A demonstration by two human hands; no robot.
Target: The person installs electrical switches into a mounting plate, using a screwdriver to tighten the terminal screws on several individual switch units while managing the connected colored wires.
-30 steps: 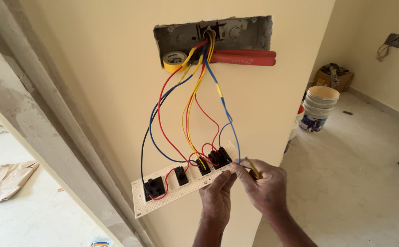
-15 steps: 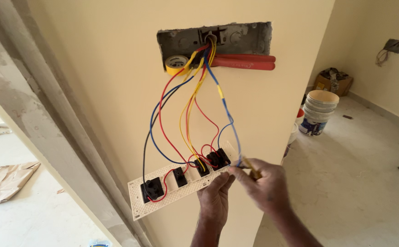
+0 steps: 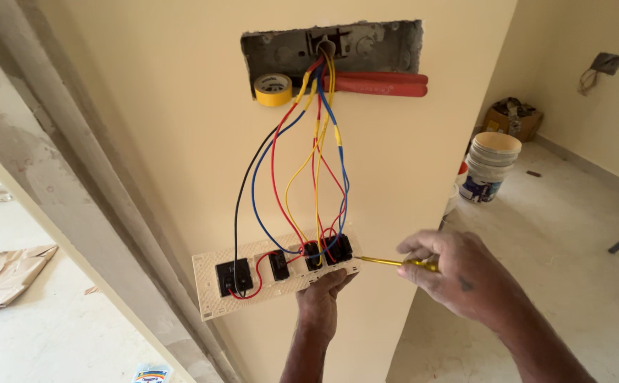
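Observation:
My left hand (image 3: 321, 299) holds a cream switch plate (image 3: 210, 287) from below, its back side facing me with several black switch modules (image 3: 234, 277). Red, blue, yellow and black wires (image 3: 318, 152) run from the modules up into a grey wall box (image 3: 387, 44) cut into the cream wall. My right hand (image 3: 458, 273) grips a yellow-handled screwdriver (image 3: 394, 262), whose tip points left at the rightmost module (image 3: 338, 249).
A roll of yellow tape (image 3: 273, 89) and red-handled pliers (image 3: 384, 84) rest in the wall box. A white bucket (image 3: 488, 167) and a cardboard box (image 3: 511, 119) stand on the floor to the right. A door frame (image 3: 75, 213) runs along the left.
My right hand has pulled back to the right, so the screwdriver shaft now shows between it and the plate. The view has shifted slightly.

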